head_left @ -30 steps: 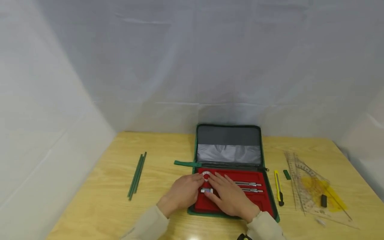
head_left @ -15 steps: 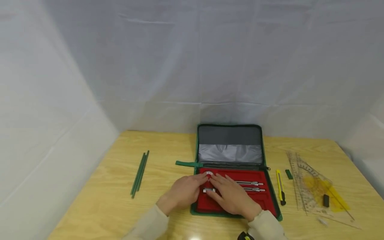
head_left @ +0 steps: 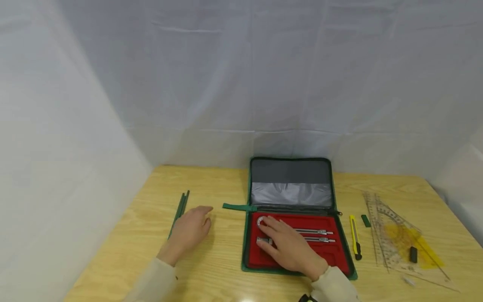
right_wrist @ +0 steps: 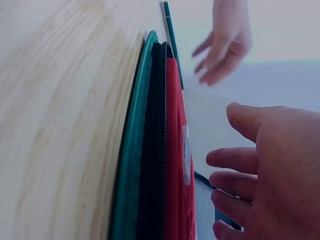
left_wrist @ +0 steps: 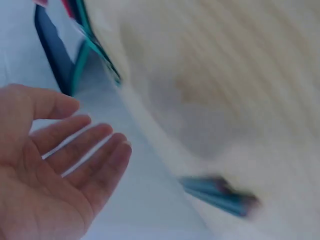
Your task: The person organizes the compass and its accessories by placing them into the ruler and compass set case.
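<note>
My left hand (head_left: 187, 231) is held over the table beside several thin green pencils (head_left: 179, 213), partly covering them. In the left wrist view its palm and loosely bent fingers hold nothing, and the pencils (left_wrist: 217, 195) look blurred. My right hand (head_left: 288, 245) hovers over or rests on the red tray (head_left: 254, 258) of an unzipped green case; I cannot tell whether it touches. Its extended fingers lie near a white ring-shaped piece (head_left: 259, 221) and a small silver-and-white piece (head_left: 265, 240). Two metal drawing instruments (head_left: 313, 231) lie in the tray slots, partly covered by that hand.
The case's grey lid (head_left: 290, 172) stands up at the back, with a green strap (head_left: 237, 206) at its left. To the right lie a yellow utility knife (head_left: 354, 237), a green block (head_left: 365, 220), clear set squares (head_left: 392, 247) and a dark block (head_left: 413, 254).
My left hand has left the tray and moved left to beside the green pencils. The right hand stays over the tray, and more of the white ring shows.
</note>
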### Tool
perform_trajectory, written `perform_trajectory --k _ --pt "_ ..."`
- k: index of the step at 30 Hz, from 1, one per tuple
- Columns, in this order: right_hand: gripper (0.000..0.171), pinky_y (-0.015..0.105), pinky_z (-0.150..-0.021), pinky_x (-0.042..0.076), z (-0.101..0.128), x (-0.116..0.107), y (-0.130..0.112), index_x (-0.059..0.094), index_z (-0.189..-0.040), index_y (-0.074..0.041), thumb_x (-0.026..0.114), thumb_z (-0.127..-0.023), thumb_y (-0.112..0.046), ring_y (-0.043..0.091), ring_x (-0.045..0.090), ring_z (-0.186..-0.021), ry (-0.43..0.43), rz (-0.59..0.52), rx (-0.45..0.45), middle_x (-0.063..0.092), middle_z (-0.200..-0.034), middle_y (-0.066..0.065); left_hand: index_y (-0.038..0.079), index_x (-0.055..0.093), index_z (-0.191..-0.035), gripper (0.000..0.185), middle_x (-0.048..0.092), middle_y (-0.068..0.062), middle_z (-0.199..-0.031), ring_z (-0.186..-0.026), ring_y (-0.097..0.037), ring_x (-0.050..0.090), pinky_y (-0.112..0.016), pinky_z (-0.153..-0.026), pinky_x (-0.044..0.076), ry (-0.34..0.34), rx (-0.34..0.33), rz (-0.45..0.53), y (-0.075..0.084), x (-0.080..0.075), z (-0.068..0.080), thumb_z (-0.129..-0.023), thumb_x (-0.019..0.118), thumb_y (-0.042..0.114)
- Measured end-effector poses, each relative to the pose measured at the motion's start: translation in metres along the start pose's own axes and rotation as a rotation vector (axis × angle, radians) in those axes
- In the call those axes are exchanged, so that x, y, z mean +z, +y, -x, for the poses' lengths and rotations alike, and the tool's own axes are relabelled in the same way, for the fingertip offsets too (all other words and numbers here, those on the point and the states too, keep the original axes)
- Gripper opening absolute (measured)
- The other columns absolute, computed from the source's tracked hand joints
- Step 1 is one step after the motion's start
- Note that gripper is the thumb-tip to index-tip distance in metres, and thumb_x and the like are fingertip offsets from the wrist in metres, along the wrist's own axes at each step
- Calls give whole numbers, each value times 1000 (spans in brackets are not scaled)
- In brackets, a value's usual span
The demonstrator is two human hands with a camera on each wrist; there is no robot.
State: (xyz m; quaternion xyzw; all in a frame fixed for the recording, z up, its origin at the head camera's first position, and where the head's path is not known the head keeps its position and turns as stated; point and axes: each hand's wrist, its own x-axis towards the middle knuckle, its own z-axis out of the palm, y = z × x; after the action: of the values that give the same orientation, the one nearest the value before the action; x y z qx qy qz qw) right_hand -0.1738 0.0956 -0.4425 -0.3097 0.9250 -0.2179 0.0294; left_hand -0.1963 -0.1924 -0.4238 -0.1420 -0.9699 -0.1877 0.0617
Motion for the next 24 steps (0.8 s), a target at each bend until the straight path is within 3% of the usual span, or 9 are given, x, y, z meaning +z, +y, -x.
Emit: perform_trajectory --k 7,11,18,21,24 --pt "54 46 -109 26 -4 1 -5 53 -135 -5 46 -99 -44 25 33 -136 -11 -10 -28 39 -147 12 -7 60 -116 33 62 -24 -107 -86 -35 60 -37 -54 52 20 -213 -74 -48 -13 14 -90 61 13" --pt "55 46 -109 27 -5 3 -6 53 -136 -8 42 -99 -48 25 31 -137 -25 -11 -30 37 -148 10 -11 60 -112 37 62 -24 -98 -83 -38 61 -41 -55 52 -7 -292 -113 -68 -16 17 -90 65 18" --pt "55 47 -108 28 -5 5 -7 53 -136 -10 40 -100 -49 25 30 -138 -21 -21 -28 36 -149 9 -13 61 -110 39 61 -28 -105 -86 -38 63 -45 -65 53 -81 -349 -78 -78 -16 10 -91 64 21" --pt "55 47 -108 29 -5 4 -7 54 -136 -10 40 -100 -49 25 31 -137 -18 -26 -30 36 -149 9 -10 63 -94 31 64 -21 -86 -70 -29 63 -38 -56 51 -98 -386 -46 -79 -15 6 -90 65 20" --pt "55 46 -108 29 -5 4 -6 54 -136 -10 41 -99 -49 24 30 -138 -21 -29 -31 35 -149 9 -2 60 -75 24 58 -8 -65 -52 -18 53 -29 -45 44 -121 -418 -18 -80 -16 1 -88 67 17"
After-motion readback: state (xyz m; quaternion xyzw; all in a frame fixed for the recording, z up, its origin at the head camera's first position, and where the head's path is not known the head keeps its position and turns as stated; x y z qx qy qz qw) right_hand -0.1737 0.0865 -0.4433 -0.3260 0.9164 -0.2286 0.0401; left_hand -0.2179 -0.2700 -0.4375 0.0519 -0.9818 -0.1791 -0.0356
